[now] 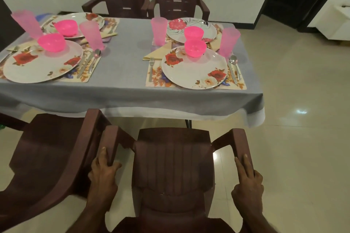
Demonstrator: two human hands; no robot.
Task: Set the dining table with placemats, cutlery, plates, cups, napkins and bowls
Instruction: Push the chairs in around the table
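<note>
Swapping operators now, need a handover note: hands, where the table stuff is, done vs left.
Left hand grips the left armrest of the near brown chair; right hand grips its right armrest.
Table: four placemats, each with a plate and a pink bowl on it; a pink cup by each. Near-right plate has a fork on its left, a knife and spoon on its right, and a napkin beyond the fork.
Done: the four settings look laid.
Left: probably only pushing the chair in; the far cutlery is hard to see.
</note>
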